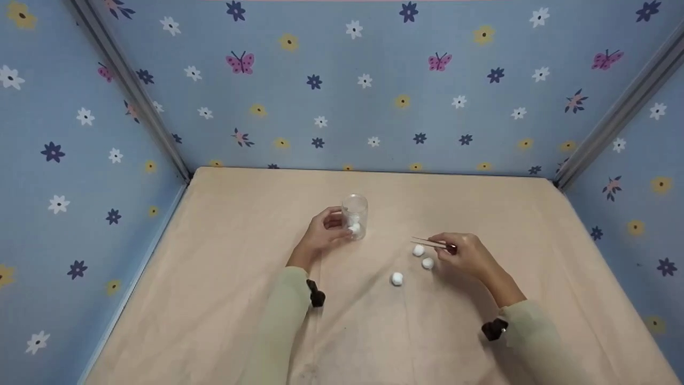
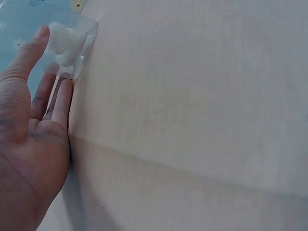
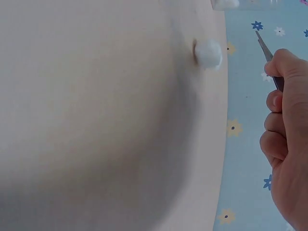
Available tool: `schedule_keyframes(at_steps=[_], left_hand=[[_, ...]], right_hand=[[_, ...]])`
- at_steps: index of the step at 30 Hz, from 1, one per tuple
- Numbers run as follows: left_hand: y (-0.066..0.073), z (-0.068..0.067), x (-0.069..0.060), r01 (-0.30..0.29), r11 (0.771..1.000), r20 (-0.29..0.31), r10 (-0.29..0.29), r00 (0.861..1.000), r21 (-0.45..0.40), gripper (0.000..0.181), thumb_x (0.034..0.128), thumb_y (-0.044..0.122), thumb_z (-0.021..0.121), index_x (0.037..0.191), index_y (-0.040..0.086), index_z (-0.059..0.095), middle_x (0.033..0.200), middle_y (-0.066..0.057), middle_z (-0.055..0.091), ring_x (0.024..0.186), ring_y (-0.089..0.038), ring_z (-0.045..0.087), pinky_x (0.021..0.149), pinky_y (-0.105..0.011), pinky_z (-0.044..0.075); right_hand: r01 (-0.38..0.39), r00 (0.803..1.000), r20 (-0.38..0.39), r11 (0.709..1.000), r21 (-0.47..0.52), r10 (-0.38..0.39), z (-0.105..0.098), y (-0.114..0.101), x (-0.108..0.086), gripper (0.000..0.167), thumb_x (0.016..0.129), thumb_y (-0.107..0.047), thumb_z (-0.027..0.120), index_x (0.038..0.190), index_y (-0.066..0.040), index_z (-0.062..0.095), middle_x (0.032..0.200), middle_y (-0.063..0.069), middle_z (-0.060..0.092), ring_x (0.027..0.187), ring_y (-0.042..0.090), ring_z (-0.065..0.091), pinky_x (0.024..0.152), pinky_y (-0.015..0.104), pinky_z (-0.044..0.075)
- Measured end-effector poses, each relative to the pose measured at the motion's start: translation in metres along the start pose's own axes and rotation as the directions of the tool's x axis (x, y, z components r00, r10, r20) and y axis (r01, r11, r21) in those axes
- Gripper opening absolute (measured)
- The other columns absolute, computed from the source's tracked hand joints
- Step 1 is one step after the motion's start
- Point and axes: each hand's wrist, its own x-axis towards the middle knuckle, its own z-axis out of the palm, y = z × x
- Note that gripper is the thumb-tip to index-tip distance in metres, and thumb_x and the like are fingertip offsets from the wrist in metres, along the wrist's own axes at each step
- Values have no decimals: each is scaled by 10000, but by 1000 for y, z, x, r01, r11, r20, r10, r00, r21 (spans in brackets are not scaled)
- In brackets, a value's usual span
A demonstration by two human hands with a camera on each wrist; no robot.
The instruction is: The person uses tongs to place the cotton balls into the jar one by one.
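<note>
My left hand grips a clear plastic cup low on its side, thumb in front and fingers behind. White cotton balls lie at the bottom of the cup. My right hand pinches metal tweezers, whose tips point left toward the cup with nothing between them. Just below the tweezers are two loose cotton balls, one close under the tips and another beside it. A third cotton ball sits nearer to me. In the right wrist view the tweezers show slightly parted tips.
A pale peach cloth with creases covers the table. Blue panels with flowers and butterflies stand behind and on both sides, joined by grey metal posts. Dark wrist devices sit on both sleeves.
</note>
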Motion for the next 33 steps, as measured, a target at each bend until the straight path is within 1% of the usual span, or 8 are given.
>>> schedule_keyframes(at_steps=[5, 9, 13, 18, 22, 26, 29, 33], left_hand=[[2, 1, -1, 5, 1000, -4, -5, 1000, 0, 643, 1016, 26, 822, 1601, 72, 560, 1599, -241, 635, 1510, -413, 621, 1312, -520, 513], [2, 1, -1, 7, 1000, -3, -7, 1000, -9, 649, 1014, 16, 821, 1605, 73, 557, 1602, -242, 632, 1513, -414, 619, 1312, -523, 513], [1, 2, -1, 9, 1000, -6, -9, 1000, -4, 646, 1016, 22, 821, 1604, 80, 560, 1601, -237, 637, 1511, -407, 622, 1311, -523, 514], [0, 2, 0, 19, 1000, -16, -19, 1000, -9, 632, 1014, 34, 829, 1591, 92, 578, 1587, -228, 651, 1502, -399, 629, 1308, -522, 518], [-1, 1, 0, 18, 1000, -16, -18, 1000, -3, 630, 1012, 35, 833, 1586, 90, 579, 1586, -225, 653, 1502, -395, 630, 1311, -518, 516], [-1, 1, 0, 10, 1000, -8, -10, 1000, -20, 647, 1005, 11, 828, 1595, 71, 569, 1592, -237, 645, 1501, -407, 627, 1314, -520, 509], [-1, 0, 0, 8, 999, -5, -8, 1000, -34, 654, 1003, -2, 823, 1599, 63, 563, 1590, -245, 642, 1499, -417, 624, 1315, -526, 506], [0, 0, 1, 21, 999, -10, -21, 1000, -31, 649, 1004, 17, 831, 1595, 80, 571, 1588, -229, 647, 1502, -405, 624, 1316, -530, 505]], right_hand=[[-23, 1000, 11, 1000, -10, 23, 6, 5, -3, 236, 935, 13, 812, 1151, -67, 861, 936, 71, 844, 706, -23, 512, 628, 206, 463], [-86, 996, 36, 996, -10, 86, 9, 8, -7, 193, 966, -48, 827, 1151, -83, 867, 917, 44, 834, 719, -11, 531, 644, 194, 468], [-149, 987, 60, 989, -6, 149, 10, 11, -9, 180, 981, -81, 832, 1157, -93, 868, 940, 31, 838, 740, 19, 551, 669, 200, 475], [-197, 977, 80, 980, -13, 198, 10, 13, -11, 187, 985, -86, 828, 1167, -98, 868, 1000, 42, 858, 781, 57, 581, 708, 221, 500], [-243, 963, 121, 970, -10, 242, 10, 14, -14, 197, 995, -93, 821, 1187, -101, 865, 1018, 47, 855, 809, 87, 596, 729, 228, 512], [-255, 955, 154, 967, -12, 254, 11, 16, -15, 212, 1005, -68, 792, 1206, -88, 854, 1011, 62, 848, 806, 103, 582, 725, 241, 501], [-249, 955, 159, 968, -21, 249, 12, 18, -15, 217, 1001, -49, 777, 1204, -77, 847, 999, 76, 845, 797, 106, 573, 717, 250, 493], [-252, 955, 156, 967, -25, 253, 12, 18, -15, 212, 996, -44, 774, 1192, -77, 846, 993, 79, 842, 801, 110, 579, 720, 253, 500]])
